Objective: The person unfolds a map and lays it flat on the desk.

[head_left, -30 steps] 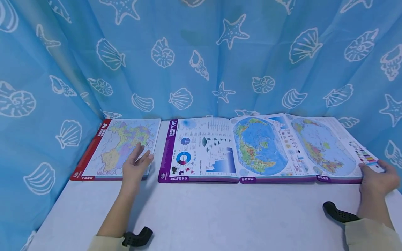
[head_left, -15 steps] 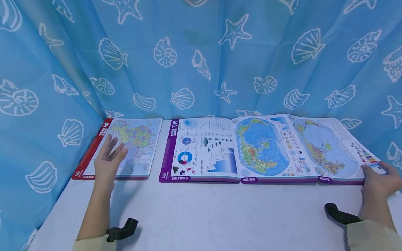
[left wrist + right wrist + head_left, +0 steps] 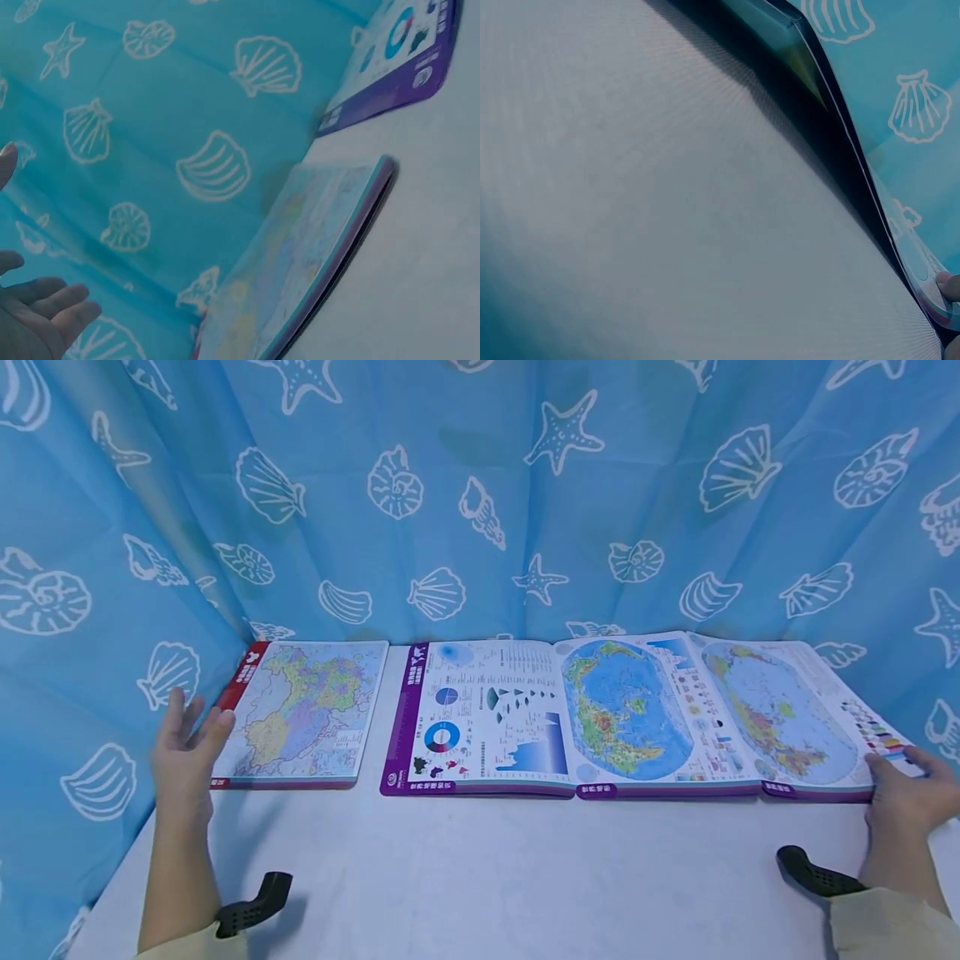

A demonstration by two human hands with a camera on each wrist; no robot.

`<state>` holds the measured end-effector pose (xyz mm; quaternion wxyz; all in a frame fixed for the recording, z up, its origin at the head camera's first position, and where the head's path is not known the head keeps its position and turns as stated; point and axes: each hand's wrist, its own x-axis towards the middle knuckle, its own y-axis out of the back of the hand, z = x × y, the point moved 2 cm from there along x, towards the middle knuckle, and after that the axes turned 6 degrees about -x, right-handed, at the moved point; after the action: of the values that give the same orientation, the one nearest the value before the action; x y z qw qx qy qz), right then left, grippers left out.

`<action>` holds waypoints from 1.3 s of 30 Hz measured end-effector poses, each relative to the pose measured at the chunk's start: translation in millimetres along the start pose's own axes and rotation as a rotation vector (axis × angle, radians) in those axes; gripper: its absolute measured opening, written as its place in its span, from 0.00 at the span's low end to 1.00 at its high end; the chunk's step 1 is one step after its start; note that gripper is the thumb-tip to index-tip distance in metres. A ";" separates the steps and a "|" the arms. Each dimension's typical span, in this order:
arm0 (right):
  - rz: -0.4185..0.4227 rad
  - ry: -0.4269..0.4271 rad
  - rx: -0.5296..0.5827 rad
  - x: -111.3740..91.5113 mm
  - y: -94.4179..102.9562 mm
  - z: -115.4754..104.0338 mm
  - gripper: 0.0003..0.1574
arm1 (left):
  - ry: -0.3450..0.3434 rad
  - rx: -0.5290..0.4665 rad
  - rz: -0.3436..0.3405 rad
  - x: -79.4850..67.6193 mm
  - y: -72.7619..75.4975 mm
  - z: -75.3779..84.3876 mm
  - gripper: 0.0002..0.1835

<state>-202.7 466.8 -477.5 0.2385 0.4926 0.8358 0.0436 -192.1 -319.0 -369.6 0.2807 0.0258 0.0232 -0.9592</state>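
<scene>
In the head view my right hand (image 3: 911,797) holds the right end of a purple-edged fold-out world map (image 3: 630,710), thumb on top. The right wrist view shows that thumb (image 3: 949,286) on the map sheet, with a dark gap under the sheet (image 3: 840,142). The map lies spread in three panels of charts and maps. My left hand (image 3: 186,752), fingers spread and holding nothing, is at the left side of a red-edged folded map (image 3: 307,710), overlapping its near left corner. The left wrist view shows its fingers (image 3: 56,300) off to the side of that folded map.
A white table (image 3: 487,877) carries both maps, which lie side by side with a narrow gap between them. Behind and to the left hangs a blue curtain (image 3: 450,510) printed with shells and starfish. Black curved pieces (image 3: 255,902) stick out from both wrists.
My left hand has moved left across the red-edged folded map, from its right part to its left edge. The right hand keeps its hold on the world map's right end.
</scene>
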 end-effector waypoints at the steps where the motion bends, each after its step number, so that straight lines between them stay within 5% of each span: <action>1: 0.001 -0.005 0.008 0.5 0.2 0.3 0.40 | 0.001 0.018 0.013 3.9 5.5 -2.8 0.44; 8: -0.002 0.008 -0.022 -0.9 0.6 1.1 0.40 | -0.059 0.102 0.093 63.5 59.8 -58.3 0.46; 13: 0.002 0.010 -0.020 -0.6 2.0 0.2 0.39 | -0.010 0.213 0.140 87.9 81.3 -85.6 0.47; 18: 0.002 0.008 -0.038 -0.2 1.8 1.1 0.40 | 0.080 0.303 0.129 82.8 87.1 -87.5 0.51; 25: 0.009 0.020 -0.037 -2.9 0.8 0.5 0.39 | 0.148 0.501 -0.074 44.7 65.5 -56.7 0.54; 32: 0.024 0.018 0.014 -4.4 0.1 -0.3 0.39 | 0.076 0.684 -0.137 43.8 58.2 -70.2 0.50; 39: 0.022 0.034 -0.104 -7.8 1.0 -0.9 0.41 | -0.028 0.910 -0.134 45.0 55.1 -84.6 0.53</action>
<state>-199.2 460.9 -473.6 0.2489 0.4877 0.8310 0.0979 -197.2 -384.5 -458.6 0.1783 0.1320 -0.4026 -0.8881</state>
